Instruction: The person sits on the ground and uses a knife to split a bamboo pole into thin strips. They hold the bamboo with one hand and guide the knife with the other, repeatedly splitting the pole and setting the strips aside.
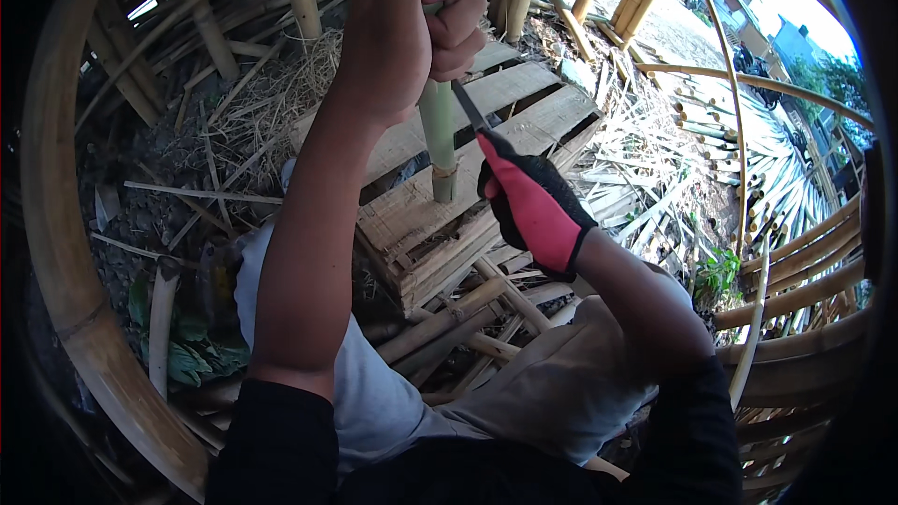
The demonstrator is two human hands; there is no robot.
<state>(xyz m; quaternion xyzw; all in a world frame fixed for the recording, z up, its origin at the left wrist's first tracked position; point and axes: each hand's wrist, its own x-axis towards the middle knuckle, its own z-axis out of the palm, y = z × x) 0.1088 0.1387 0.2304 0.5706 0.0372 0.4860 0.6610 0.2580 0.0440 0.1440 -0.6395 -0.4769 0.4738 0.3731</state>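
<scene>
My bare left hand (pixel 402 33) is wrapped round a green bamboo pole (pixel 437 126) near the top of the view. The pole stands nearly upright, its lower end on or just over a wooden slatted platform (pixel 407 224); I cannot tell whether it touches. A ring-like node shows just above that end. My right hand (pixel 540 204), in a pink and black glove, is closed on a knife (pixel 470 107). Its dark, narrow blade points up and left, close beside the pole below my left hand. The knife's handle is hidden inside the glove.
Bamboo sticks (pixel 454 323) lie between my legs. Dry straw and shavings (pixel 267 103) cover ground at the left. Cut bamboo (pixel 786 150) is piled at the right, past a thin curved bamboo strip (pixel 742 131). A thick bamboo frame (pixel 79 318) curves along the left side.
</scene>
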